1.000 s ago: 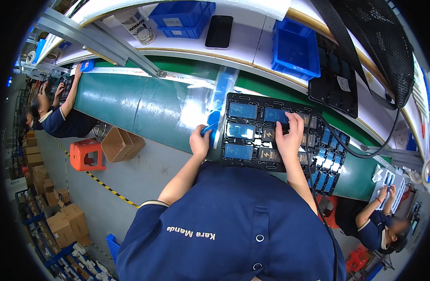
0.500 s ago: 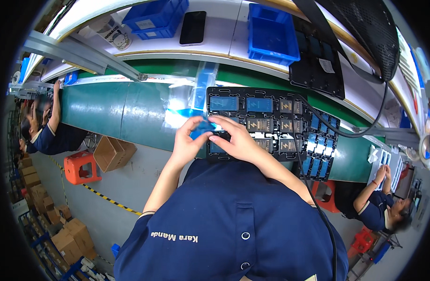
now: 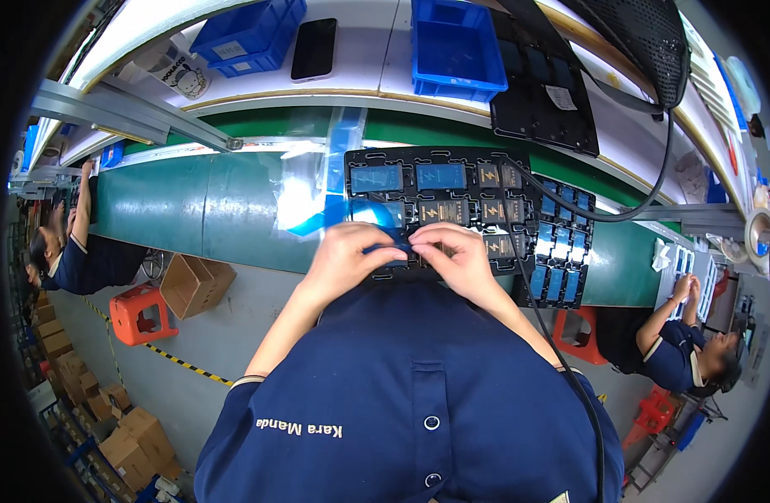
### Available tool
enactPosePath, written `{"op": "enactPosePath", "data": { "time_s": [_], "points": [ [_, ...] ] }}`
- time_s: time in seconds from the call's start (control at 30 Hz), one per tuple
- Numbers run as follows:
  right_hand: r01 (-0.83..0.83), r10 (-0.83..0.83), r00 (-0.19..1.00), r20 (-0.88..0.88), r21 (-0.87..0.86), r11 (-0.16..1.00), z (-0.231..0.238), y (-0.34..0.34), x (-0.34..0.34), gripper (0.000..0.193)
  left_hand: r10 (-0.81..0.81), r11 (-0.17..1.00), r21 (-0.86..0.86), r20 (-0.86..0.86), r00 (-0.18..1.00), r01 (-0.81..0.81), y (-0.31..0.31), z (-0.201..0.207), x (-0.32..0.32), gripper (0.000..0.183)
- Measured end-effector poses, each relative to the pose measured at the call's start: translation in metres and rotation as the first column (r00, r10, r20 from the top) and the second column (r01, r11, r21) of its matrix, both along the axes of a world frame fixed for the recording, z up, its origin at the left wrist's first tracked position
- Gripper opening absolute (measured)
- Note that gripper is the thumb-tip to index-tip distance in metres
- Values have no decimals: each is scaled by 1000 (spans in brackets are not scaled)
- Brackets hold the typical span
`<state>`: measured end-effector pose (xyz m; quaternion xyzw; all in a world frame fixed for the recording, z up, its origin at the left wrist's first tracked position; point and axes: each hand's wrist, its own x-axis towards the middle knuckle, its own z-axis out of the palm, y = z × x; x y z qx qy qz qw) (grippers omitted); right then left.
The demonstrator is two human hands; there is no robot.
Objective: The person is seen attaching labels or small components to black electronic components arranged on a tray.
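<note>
My left hand (image 3: 351,258) is closed in a pinch on a strip of blue film (image 3: 375,213), which curls up behind the fingers. Fingertip to fingertip with it, my right hand (image 3: 457,256) is also pinched, at the film's end; what lies between its fingertips is too small to make out. Both hands are over the near edge of a black tray (image 3: 408,159). The tray holds flat battery packs, some with a dark printed face (image 3: 442,211), others with a blue face (image 3: 440,176). My fingers cover part of its front row.
Clear plastic sheets with blue strips (image 3: 305,189) lie left of the tray on the green bench (image 3: 242,197). A second black tray (image 3: 561,243) adjoins at right. A black cable (image 3: 532,310) hangs across. Blue bins (image 3: 456,50) and a phone (image 3: 314,50) sit on the shelf.
Both hands have moved right along the tray and nearer my body. The blue film now arcs up behind my left hand, and more of the middle row shows. The whole view has shifted slightly.
</note>
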<state>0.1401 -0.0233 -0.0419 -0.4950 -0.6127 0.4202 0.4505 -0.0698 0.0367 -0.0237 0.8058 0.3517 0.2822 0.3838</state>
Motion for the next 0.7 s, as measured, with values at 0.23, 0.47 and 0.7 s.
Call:
{"op": "enactPosePath", "data": {
  "time_s": [0.23, 0.47, 0.7],
  "points": [
    [429, -481, 846, -230, -243, 870, -55, 2, 55, 15, 663, 732, 155, 65, 746, -663, 46, -45, -4, 51],
    [306, -420, 874, -245, -394, 867, -62, 17, 67, 25, 489, 851, 380, -324, 810, -362, 32, -74, 55, 86],
    [371, -401, 916, 0, -379, 848, -59, 13, 60, 27, 465, 865, 354, -297, 834, -356, 30, -70, 51, 85]
  ]
}}
